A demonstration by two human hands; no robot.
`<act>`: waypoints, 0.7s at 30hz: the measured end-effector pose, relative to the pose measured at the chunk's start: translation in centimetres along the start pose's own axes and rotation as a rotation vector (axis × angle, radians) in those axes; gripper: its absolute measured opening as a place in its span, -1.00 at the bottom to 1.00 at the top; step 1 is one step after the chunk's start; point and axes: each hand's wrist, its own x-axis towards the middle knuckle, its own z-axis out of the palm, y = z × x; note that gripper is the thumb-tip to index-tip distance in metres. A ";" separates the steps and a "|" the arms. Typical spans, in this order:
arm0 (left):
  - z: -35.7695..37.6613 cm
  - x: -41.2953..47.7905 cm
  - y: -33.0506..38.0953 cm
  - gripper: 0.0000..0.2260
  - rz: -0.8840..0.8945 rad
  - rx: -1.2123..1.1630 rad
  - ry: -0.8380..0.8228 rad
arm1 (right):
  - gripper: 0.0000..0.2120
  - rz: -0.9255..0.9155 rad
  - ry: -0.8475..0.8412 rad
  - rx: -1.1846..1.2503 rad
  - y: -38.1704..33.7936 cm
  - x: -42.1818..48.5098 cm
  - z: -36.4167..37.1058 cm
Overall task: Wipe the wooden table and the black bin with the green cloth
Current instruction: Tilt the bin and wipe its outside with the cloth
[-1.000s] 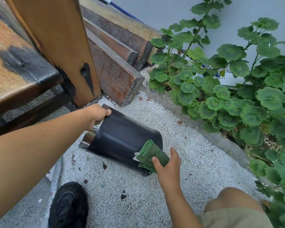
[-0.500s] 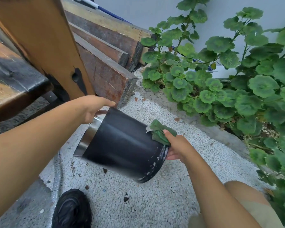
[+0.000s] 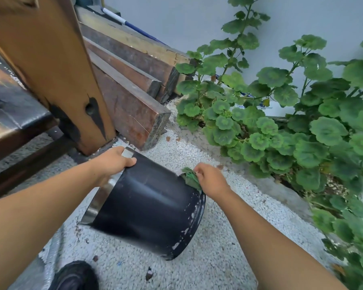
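- Head view: one black bin is tilted over gravel, long axis running 10 to 4 o'clock, steel-rimmed mouth toward 10.
- Grip of the left hand: clamped on the bin's rim.
- Grip of the right hand: closed round one green cloth, at the bin's base edge.
- One wooden worktop at 9 o'clock.

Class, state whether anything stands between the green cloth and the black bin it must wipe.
Nothing visible does. The right hand holds the cloth right against the bin near its base; the left hand grips the rim, apart from the cloth.
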 end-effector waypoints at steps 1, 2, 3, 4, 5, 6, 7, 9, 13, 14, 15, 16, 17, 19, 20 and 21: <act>0.2 0.0 0.1 -0.24 -0.006 0.007 0.002 | -0.74 -0.049 -0.008 -0.034 0.0 0.1 0.3; 0.2 0.5 -0.1 -0.24 -0.011 0.016 0.017 | -0.74 -0.068 -0.041 -0.039 -0.1 0.3 0.1; 0.2 0.7 -0.2 -0.25 -0.006 0.019 0.035 | -0.77 -0.073 -0.096 -0.006 -0.1 0.5 -0.3; 0.4 0.5 0.1 -0.25 -0.003 0.030 0.040 | -0.78 -0.066 -0.176 0.050 -0.2 0.7 -0.9; 0.5 0.3 0.3 -0.25 -0.007 0.032 0.056 | -0.74 -0.056 -0.269 0.104 -0.1 1.0 -1.5; 0.6 0.2 0.3 -0.25 -0.019 0.033 0.061 | -0.70 -0.052 -0.367 0.135 0.0 1.3 -1.9; 0.6 0.1 0.3 -0.26 -0.033 0.026 0.063 | -0.65 -0.063 -0.434 0.122 0.1 1.5 -2.1; 0.4 0.0 0.2 -0.24 -0.049 0.018 0.055 | -0.51 -0.105 -0.476 0.070 0.2 1.8 -2.0; 0.3 0.1 0.2 -0.28 -0.051 0.009 0.071 | -0.55 -0.066 -0.413 0.177 0.5 2.2 -1.5; 0.6 0.0 0.3 -0.32 -0.044 0.010 0.090 | -0.65 -0.088 -0.382 0.158 0.6 2.4 -1.3; 0.8 -0.1 0.5 -0.34 -0.037 0.013 0.101 | -0.74 -0.112 -0.340 0.111 0.6 2.5 -1.2; 1.1 0.1 0.5 -0.35 -0.024 0.020 0.106 | -0.78 -0.128 -0.303 0.041 0.6 2.7 -1.1; 1.4 0.2 0.5 -0.35 -0.018 0.021 0.110 | -0.81 -0.139 -0.276 -0.029 0.4 2.7 -1.0; 1.8 0.4 0.5 -0.36 -0.005 0.039 0.134 | -0.82 -0.164 -0.229 -0.127 0.0 2.6 -0.6; 1.9 0.6 0.5 -0.37 0.003 0.051 0.151 | -0.84 -0.162 -0.207 -0.144 -0.1 2.4 -0.4; 1.9 0.6 0.6 -0.38 0.005 0.059 0.161 | -0.86 -0.147 -0.189 -0.136 -0.1 2.2 -0.1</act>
